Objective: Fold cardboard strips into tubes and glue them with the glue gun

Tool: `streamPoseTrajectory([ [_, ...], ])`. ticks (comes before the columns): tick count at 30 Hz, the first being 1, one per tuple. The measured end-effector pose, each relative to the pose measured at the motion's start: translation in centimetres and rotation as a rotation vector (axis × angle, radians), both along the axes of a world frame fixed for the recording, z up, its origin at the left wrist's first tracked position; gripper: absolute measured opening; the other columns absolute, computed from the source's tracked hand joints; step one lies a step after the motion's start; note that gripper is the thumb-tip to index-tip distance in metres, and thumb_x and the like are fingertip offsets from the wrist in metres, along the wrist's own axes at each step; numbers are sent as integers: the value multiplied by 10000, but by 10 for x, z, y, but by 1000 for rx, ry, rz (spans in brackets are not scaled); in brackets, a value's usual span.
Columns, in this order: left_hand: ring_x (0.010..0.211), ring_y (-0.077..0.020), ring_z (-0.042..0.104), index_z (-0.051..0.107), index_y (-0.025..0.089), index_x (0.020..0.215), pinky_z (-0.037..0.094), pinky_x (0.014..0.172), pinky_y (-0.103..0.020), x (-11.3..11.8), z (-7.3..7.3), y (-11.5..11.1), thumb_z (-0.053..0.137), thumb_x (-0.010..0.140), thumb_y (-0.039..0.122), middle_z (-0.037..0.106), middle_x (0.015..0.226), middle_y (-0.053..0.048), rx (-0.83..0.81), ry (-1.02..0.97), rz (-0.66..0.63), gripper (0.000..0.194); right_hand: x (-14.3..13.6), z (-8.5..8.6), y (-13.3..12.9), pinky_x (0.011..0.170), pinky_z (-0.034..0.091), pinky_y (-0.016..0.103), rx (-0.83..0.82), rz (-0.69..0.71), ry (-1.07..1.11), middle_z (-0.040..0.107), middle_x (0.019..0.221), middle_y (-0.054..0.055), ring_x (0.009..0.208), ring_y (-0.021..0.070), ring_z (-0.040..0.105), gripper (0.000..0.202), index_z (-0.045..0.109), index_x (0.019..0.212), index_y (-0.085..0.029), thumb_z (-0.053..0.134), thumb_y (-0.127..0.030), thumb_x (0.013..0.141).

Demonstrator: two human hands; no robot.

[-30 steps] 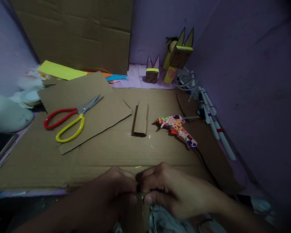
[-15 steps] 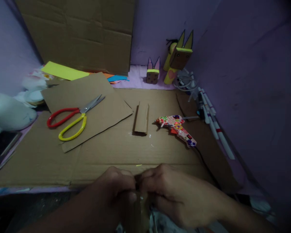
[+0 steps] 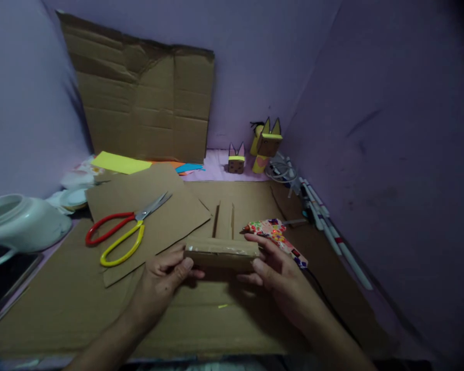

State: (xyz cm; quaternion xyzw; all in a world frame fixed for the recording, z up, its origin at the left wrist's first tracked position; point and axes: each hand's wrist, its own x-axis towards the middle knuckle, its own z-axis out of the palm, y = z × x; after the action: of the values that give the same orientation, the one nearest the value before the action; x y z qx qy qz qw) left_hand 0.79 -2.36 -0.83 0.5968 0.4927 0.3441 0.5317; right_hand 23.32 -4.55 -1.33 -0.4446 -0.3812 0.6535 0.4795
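Note:
Between my two hands, above the cardboard sheet (image 3: 170,330), a folded cardboard strip (image 3: 221,253) is held level by its ends. My left hand (image 3: 164,281) pinches its left end with thumb and fingers. At the right end my right hand (image 3: 282,270) grips it the same way, forefinger stretched along the far side. Shiny streaks run along the strip's upper face. Just behind it lies another folded cardboard piece (image 3: 225,219), its near end hidden. A flower-patterned glue gun (image 3: 268,228) rests beyond my right hand, partly covered by the fingers.
Scissors (image 3: 139,221) with red and yellow handles lie on a cut cardboard piece (image 3: 178,221) at left. A white teapot (image 3: 27,219) stands at the left edge. Behind are a small eared cardboard head (image 3: 236,164) and a larger figure (image 3: 268,144). White sticks (image 3: 334,232) line the right wall.
Both hands have risen from the table's near edge to above the cardboard sheet. The folded strip has come up with them and now lies crosswise. The view has tilted upward.

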Motion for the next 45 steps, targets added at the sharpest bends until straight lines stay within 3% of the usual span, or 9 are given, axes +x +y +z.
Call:
streamPoseTrajectory([
  [7,584,-143,566,680,167,899,460,535,-217,2,-4,1,645,723,412,623,628,-19,-25,-88,-66,303,-6,-11,1,692,465,260,237,-179,-217,590,877,1,805,159,544,371,585,1001,-234,713,-238,652],
  [12,487,-113,516,665,165,636,425,477,-197,8,3,-3,623,709,319,567,520,8,-19,-17,56,175,-9,-14,-3,642,471,263,249,-129,-218,592,865,10,786,167,545,338,612,959,-234,727,-258,643],
  [19,580,-107,538,666,173,566,418,487,-183,7,0,-3,646,713,289,660,844,-36,121,-22,-46,188,-10,-16,-5,592,495,271,172,-188,-193,601,784,1,698,153,550,225,653,834,-226,736,-258,627],
  [24,537,-79,499,706,182,706,406,479,-181,7,-7,-3,654,722,279,649,870,-24,27,-69,56,111,-13,-17,-5,590,456,234,211,-210,-250,628,739,-15,677,135,555,185,667,809,-227,710,-209,631],
  [27,707,-128,579,719,193,714,453,592,-199,6,-8,-3,665,718,264,650,947,-29,57,-81,97,90,-15,-15,-5,590,444,221,246,-233,-279,641,734,-16,677,130,559,158,674,790,-223,693,-194,637],
  [30,826,-168,602,723,193,664,455,675,-210,7,-4,-5,660,700,238,670,909,-33,134,-31,122,86,-18,-14,-5,541,431,212,247,-252,-293,625,666,-22,596,115,540,123,669,766,-207,683,-201,644],
  [35,679,-149,587,694,173,577,430,592,-214,9,0,-9,640,679,231,655,756,-23,205,57,164,129,-22,-12,-7,440,391,197,188,-285,-297,583,585,-27,502,100,490,128,642,712,-177,701,-245,622],
  [42,598,-111,527,600,168,492,407,549,-194,6,-14,-3,677,682,291,585,636,13,12,-135,228,240,-19,-17,-3,596,522,264,160,-235,-117,640,810,14,721,156,599,344,608,924,-204,741,-320,629],
  [45,565,-97,513,628,173,496,421,561,-176,6,-19,0,739,617,314,555,535,30,-97,-300,323,217,-14,-21,-2,611,549,281,202,-336,-36,615,938,17,750,149,610,359,575,959,-235,732,-358,660],
])
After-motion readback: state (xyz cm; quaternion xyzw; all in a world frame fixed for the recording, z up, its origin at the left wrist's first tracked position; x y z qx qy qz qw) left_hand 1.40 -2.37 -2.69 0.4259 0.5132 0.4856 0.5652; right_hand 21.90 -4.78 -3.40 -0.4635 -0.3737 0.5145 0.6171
